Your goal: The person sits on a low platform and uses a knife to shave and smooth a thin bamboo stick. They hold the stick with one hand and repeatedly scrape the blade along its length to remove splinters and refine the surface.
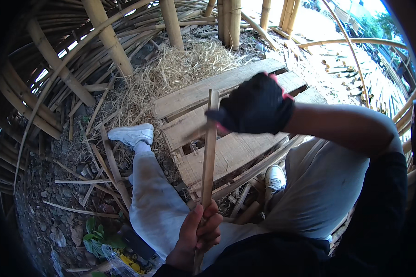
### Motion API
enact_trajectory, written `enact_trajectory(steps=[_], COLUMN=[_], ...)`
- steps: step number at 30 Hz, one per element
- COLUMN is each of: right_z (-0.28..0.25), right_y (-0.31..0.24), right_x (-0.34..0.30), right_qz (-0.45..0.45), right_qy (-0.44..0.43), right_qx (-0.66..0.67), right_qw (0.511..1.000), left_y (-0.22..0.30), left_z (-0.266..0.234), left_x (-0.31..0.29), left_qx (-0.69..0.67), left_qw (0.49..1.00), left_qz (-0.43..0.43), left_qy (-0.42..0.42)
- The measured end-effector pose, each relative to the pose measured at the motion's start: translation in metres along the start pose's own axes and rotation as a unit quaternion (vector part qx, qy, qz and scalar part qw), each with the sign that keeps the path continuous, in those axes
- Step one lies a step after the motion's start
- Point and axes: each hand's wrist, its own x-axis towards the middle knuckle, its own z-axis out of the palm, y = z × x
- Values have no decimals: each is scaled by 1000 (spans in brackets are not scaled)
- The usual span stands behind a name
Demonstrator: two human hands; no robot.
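Note:
A long, flat bamboo strip (209, 161) stands upright in front of me, tilted slightly. My bare left hand (196, 234) is wrapped round its lower part, close to my lap. My right hand (256, 106), in a black glove with red patches, is curled beside the strip's upper part. Its fingers are closed and partly smeared by motion. A faint blurred streak shows just left of the strip at that height; what the right hand holds is hidden. Beneath both lies a slatted wooden platform (238, 154), between my legs.
Pale shavings (185, 69) are heaped beyond the platform. Upright bamboo poles (108, 39) and stacked bamboo rise at the far left. Loose strips (85, 210) lie on the ground at left, near a green plant (93, 237). Cut bamboo pieces (344, 69) lie in sunlight at far right.

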Motion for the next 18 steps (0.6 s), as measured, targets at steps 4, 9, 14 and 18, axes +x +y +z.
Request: enact_trajectory(steps=[4,9,14,18], right_z=[10,17,43,37], right_y=[113,56,16,7], right_x=[31,21,3,6], right_qz=[307,66,-140,-205], right_qy=[-7,55,14,75], right_qx=[-17,27,5,26], right_qw=[951,996,990,976], left_y=[5,26,26,25], left_z=[-3,-21,-21,-24], left_x=[0,-4,-3,1], left_qx=[-38,-128,-141,-110], left_qw=[998,973,969,977], left_qz=[33,114,116,114], left_qy=[-47,-155,-165,-145])
